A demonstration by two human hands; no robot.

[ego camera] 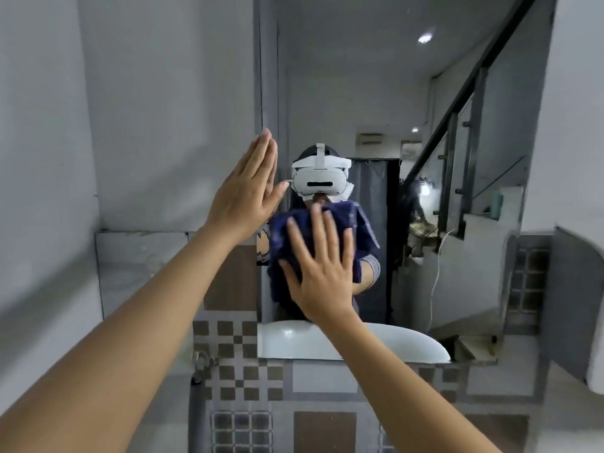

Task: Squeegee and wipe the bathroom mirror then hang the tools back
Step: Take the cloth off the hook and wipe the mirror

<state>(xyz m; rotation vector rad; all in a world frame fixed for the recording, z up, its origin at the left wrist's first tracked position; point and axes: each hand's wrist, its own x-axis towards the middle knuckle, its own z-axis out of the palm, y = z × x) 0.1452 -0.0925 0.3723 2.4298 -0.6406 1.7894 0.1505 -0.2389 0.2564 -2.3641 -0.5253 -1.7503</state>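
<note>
Mirror (405, 103) glass, frameless and rectangular, fills the view from twelve to three o'clock, set into a plain grey wall (147, 93) that runs bare on the left. Near its left edge the left hand (248, 191) is flat, fingers straight and together, holding nothing. At centre the right hand (322, 273) spreads wide, palm pressing a soft dark blue cloth (353, 223) against the glass. Patterned checker tiles (238, 377) cover the wall at six o'clock; a smooth white sink (392, 344) shows reflected along the lower mirror edge.
</note>
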